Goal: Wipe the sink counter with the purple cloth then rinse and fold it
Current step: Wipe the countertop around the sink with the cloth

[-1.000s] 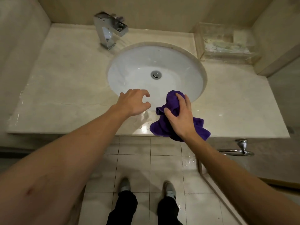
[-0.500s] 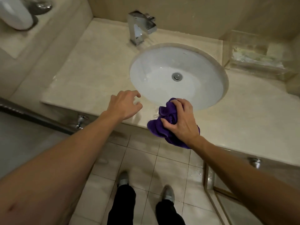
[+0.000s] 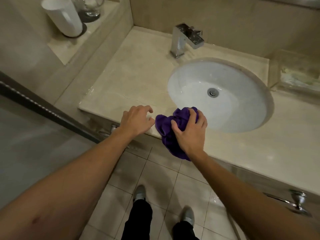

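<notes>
The purple cloth (image 3: 166, 125) is bunched up on the front edge of the beige marble counter (image 3: 131, 78), just in front of the white oval sink basin (image 3: 225, 94). Part of the cloth hangs over the counter's front edge. My right hand (image 3: 188, 130) presses down on the cloth and grips it. My left hand (image 3: 136, 120) hovers just left of the cloth at the counter's front edge, fingers curled and apart, holding nothing.
A chrome faucet (image 3: 185, 40) stands behind the basin. A clear tray (image 3: 297, 75) sits at the back right. On a raised ledge at the upper left stand a white cup (image 3: 64, 16) and a glass (image 3: 90, 6). A chrome towel ring (image 3: 294, 203) hangs below the counter front.
My view has swung to the left, bringing the ledge with the cup into sight. My right hand has slid the cloth leftward along the front edge. My left hand stays beside it.
</notes>
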Demonstrator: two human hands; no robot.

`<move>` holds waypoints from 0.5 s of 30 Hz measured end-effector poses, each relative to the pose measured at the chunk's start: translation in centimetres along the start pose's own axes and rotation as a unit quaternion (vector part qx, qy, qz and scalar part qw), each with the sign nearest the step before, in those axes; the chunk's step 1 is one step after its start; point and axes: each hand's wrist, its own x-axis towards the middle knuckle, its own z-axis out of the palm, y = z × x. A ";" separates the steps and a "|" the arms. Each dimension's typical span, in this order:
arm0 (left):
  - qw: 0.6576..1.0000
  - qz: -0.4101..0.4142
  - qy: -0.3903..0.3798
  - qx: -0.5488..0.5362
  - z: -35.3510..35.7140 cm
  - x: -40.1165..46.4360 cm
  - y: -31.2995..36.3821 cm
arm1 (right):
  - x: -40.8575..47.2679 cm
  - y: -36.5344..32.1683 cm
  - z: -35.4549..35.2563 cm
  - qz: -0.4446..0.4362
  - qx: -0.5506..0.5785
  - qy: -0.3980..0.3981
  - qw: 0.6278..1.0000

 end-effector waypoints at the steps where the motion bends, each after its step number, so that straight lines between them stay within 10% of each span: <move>1: 1.000 0.001 -0.005 0.002 0.1 -0.2 0.4 | 0.0 0.5 -0.9 -0.016 -0.006 -0.020 1.000; 10: 0.990 -0.070 0.060 -0.108 3.1 -3.3 6.7 | 3.9 4.8 -6.4 -0.120 0.038 -0.244 0.962; 15: 0.949 -0.194 0.057 -0.241 5.3 -4.9 9.4 | 1.8 3.3 -4.1 -0.083 -0.002 -0.142 0.986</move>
